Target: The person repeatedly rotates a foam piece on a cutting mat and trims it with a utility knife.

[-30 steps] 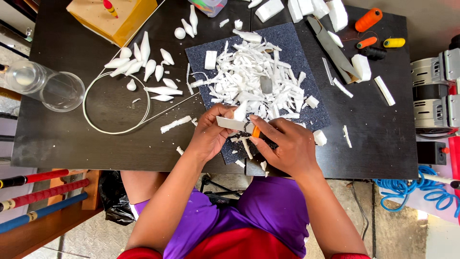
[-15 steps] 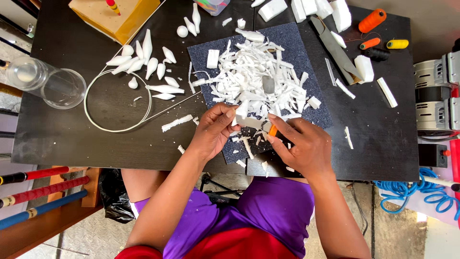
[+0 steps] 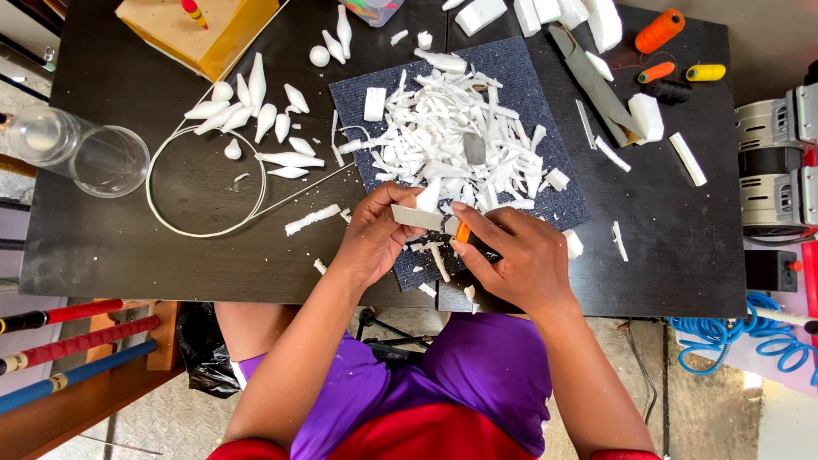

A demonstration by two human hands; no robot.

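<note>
Head view: both hands (image 3: pixel 452 243) hold a pale, flat foam strip (image 3: pixel 417 218).

Likely craft workshop, foam shavings (image 3: pixel 452 128), thread spools (image 3: pixel 660 30)

A person in purple shorts and a red top, seen from above; both forearms are bare, with no sleeves, gloves, rings or watch visible on the hands (image 3: pixel 452 243).
</note>
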